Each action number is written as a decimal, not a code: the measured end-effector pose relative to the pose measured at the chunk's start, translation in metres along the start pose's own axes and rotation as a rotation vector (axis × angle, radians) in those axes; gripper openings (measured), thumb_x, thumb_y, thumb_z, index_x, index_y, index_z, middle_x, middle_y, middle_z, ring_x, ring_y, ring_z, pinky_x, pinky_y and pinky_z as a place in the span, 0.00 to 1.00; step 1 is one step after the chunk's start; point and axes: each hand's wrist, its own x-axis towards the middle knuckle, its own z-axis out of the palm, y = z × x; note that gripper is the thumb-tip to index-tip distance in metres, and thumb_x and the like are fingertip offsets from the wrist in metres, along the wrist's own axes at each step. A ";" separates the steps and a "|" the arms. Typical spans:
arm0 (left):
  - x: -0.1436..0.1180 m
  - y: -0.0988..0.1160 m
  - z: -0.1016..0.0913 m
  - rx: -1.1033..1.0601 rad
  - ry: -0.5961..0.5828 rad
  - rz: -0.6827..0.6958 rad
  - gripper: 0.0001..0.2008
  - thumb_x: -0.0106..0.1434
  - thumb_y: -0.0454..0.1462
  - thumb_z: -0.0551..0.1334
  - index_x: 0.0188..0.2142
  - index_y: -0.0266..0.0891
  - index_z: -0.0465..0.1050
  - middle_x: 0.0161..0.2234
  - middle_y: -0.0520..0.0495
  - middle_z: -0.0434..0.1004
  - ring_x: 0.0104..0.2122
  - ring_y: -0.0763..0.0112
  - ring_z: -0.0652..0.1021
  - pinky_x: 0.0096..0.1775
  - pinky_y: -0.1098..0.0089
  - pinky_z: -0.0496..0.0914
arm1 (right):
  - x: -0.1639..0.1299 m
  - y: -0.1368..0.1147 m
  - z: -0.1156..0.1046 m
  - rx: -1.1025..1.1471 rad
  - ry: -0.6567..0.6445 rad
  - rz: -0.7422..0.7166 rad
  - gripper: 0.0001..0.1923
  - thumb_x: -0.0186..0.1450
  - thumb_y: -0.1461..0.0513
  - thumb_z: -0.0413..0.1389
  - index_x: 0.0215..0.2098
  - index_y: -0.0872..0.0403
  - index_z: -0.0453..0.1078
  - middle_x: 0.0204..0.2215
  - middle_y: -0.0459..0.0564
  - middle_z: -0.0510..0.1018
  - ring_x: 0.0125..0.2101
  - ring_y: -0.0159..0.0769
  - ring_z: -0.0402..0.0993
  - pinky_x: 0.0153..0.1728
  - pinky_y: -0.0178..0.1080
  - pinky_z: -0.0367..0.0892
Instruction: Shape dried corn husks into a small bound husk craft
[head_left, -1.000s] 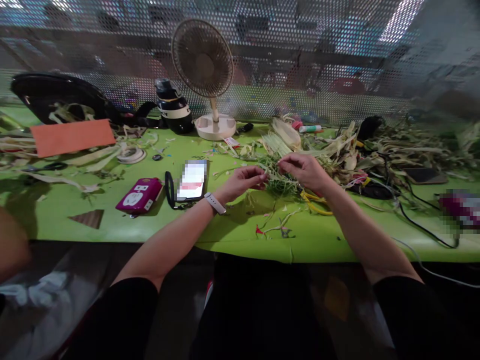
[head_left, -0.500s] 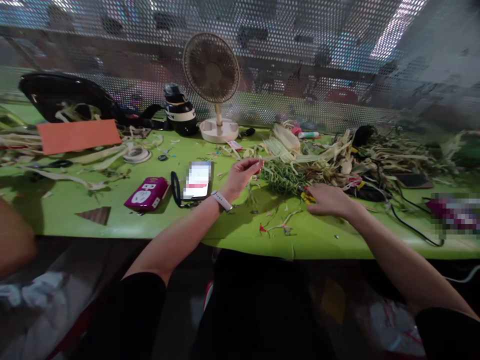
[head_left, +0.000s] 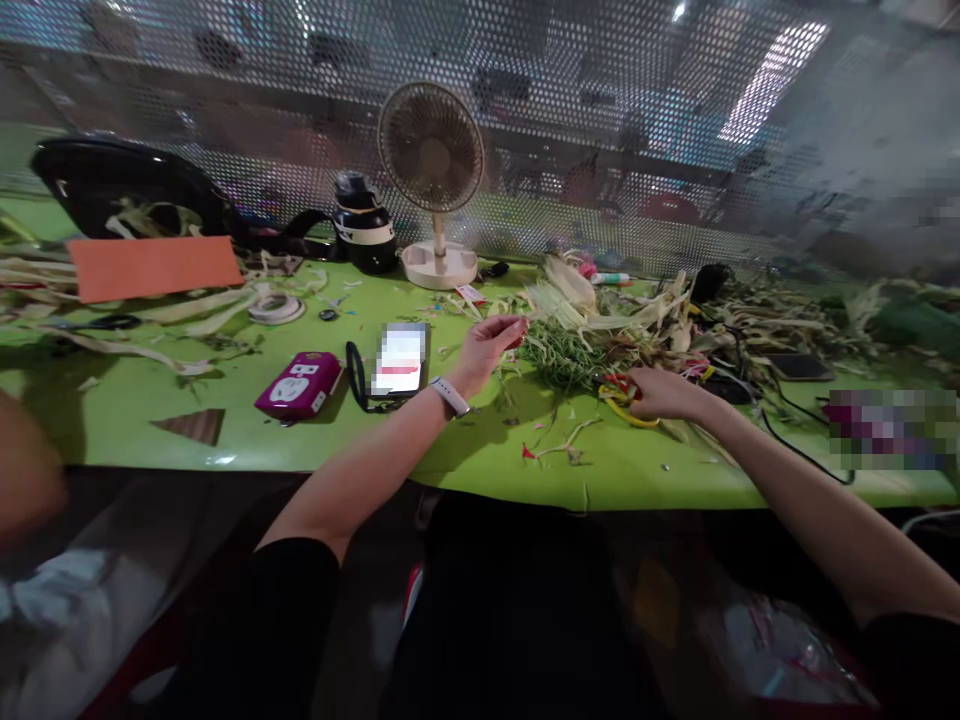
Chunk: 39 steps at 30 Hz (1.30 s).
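Green shredded leaf strips (head_left: 559, 355) lie between the hands: left hand (head_left: 489, 345) pinches a thin strip, right hand (head_left: 660, 393) closes on yellow-handled scissors (head_left: 628, 405).

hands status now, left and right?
Left hand: pinched on a thin strip; hard to confirm.
Right hand: on the yellow scissors; grip cannot be told.

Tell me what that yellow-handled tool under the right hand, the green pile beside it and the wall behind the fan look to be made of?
The yellow-handled tool looks like glossy plastic, probably scissors. The green pile seems to be thin plant strands, matte and tangled. The wall looks like shiny metal sheet punched with small round holes.
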 end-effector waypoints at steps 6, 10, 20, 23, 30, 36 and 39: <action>0.001 0.001 0.002 -0.040 0.030 -0.024 0.12 0.44 0.38 0.77 0.27 0.38 0.80 0.26 0.53 0.80 0.27 0.80 0.76 0.37 0.73 0.73 | -0.004 0.009 -0.012 0.227 0.112 0.091 0.11 0.54 0.57 0.56 0.32 0.54 0.69 0.28 0.52 0.79 0.30 0.41 0.74 0.29 0.36 0.62; 0.001 0.002 0.004 -0.069 0.029 -0.013 0.11 0.46 0.37 0.76 0.27 0.38 0.79 0.25 0.54 0.79 0.26 0.81 0.75 0.35 0.74 0.72 | -0.019 0.017 -0.017 0.501 0.081 0.108 0.20 0.52 0.45 0.59 0.27 0.54 0.69 0.25 0.50 0.77 0.27 0.38 0.70 0.28 0.37 0.62; -0.002 0.000 0.007 -0.116 0.050 -0.014 0.10 0.46 0.37 0.76 0.27 0.37 0.78 0.24 0.54 0.78 0.25 0.80 0.75 0.39 0.72 0.73 | -0.034 -0.047 -0.013 0.750 0.169 -0.119 0.27 0.58 0.38 0.54 0.33 0.52 0.64 0.30 0.49 0.74 0.30 0.37 0.68 0.33 0.41 0.66; -0.004 -0.001 0.008 -0.123 0.064 -0.023 0.11 0.46 0.37 0.77 0.27 0.38 0.79 0.25 0.54 0.79 0.27 0.79 0.76 0.42 0.70 0.74 | -0.026 -0.062 -0.012 0.704 0.241 -0.081 0.27 0.58 0.38 0.53 0.35 0.52 0.64 0.30 0.49 0.74 0.30 0.39 0.69 0.33 0.41 0.64; -0.007 -0.003 0.009 -0.062 0.036 -0.012 0.12 0.48 0.41 0.76 0.27 0.37 0.78 0.27 0.51 0.80 0.28 0.78 0.77 0.43 0.69 0.74 | -0.017 -0.079 -0.010 0.644 0.324 -0.094 0.26 0.59 0.40 0.54 0.37 0.52 0.64 0.32 0.51 0.76 0.28 0.37 0.67 0.30 0.39 0.61; -0.009 -0.004 0.010 -0.014 0.005 0.004 0.16 0.45 0.44 0.76 0.26 0.37 0.76 0.26 0.53 0.78 0.26 0.80 0.75 0.38 0.73 0.72 | -0.014 -0.083 -0.010 0.628 0.366 -0.098 0.26 0.58 0.39 0.54 0.36 0.52 0.65 0.29 0.50 0.75 0.26 0.36 0.65 0.28 0.37 0.60; -0.008 -0.005 0.010 0.009 -0.007 -0.002 0.14 0.48 0.43 0.75 0.26 0.37 0.76 0.25 0.54 0.78 0.26 0.79 0.74 0.36 0.73 0.71 | -0.015 -0.084 -0.011 0.640 0.385 -0.107 0.26 0.58 0.39 0.54 0.35 0.52 0.65 0.28 0.49 0.75 0.25 0.35 0.65 0.27 0.36 0.59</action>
